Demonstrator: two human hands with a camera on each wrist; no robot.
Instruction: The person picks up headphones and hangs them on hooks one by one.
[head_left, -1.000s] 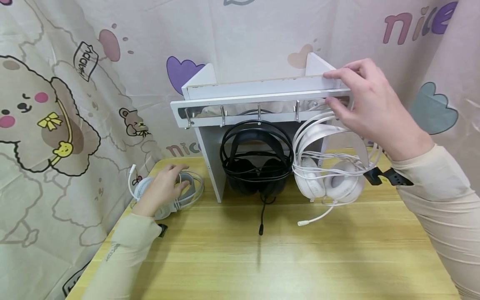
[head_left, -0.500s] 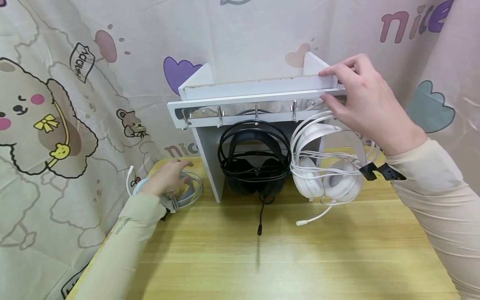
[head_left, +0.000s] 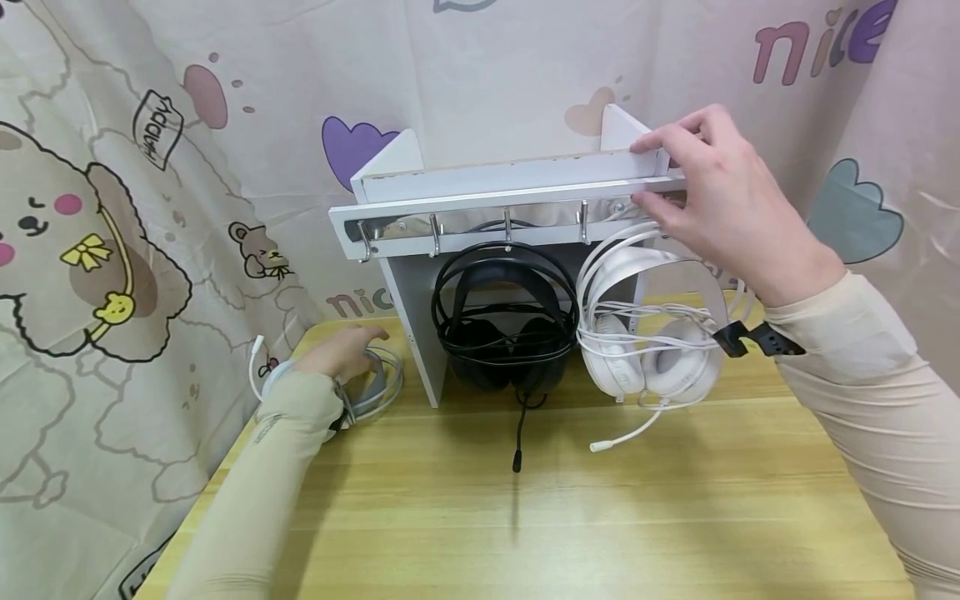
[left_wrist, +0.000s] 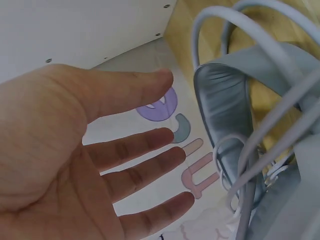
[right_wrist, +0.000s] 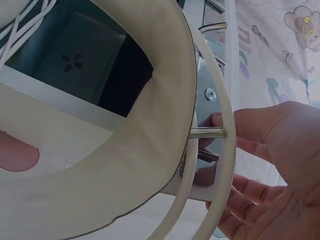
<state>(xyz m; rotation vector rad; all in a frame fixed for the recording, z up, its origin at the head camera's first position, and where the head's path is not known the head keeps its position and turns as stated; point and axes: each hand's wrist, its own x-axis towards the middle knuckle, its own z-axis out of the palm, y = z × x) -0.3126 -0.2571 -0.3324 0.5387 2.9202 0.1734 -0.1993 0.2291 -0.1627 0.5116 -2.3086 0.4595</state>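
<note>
A light grey headset (head_left: 372, 398) with coiled cable lies at the table's left side. My left hand (head_left: 339, 352) hovers over it in the head view. In the left wrist view, its fingers (left_wrist: 145, 172) are extended and apart from the headset's padded headband (left_wrist: 220, 95). My right hand (head_left: 723, 208) grips the right end of a white hook rack (head_left: 480, 201), thumb at the front rail and fingers on the board behind. A white headset (head_left: 613, 367) hangs below that hand. Its headband (right_wrist: 155, 145) fills much of the right wrist view. A black headset (head_left: 480, 350) hangs mid-rack.
Several metal hooks (head_left: 434, 236) line the rack's front. The rack's side panel (head_left: 411, 333) stands right of the grey headset. Microphone booms hang from the black and white headsets. A printed curtain (head_left: 480, 83) encloses the wooden table (head_left: 585, 525) behind and at left.
My left hand has moved slightly right and farther back over the grey headset. My right hand keeps its grip on the rack. The head view has shifted a little.
</note>
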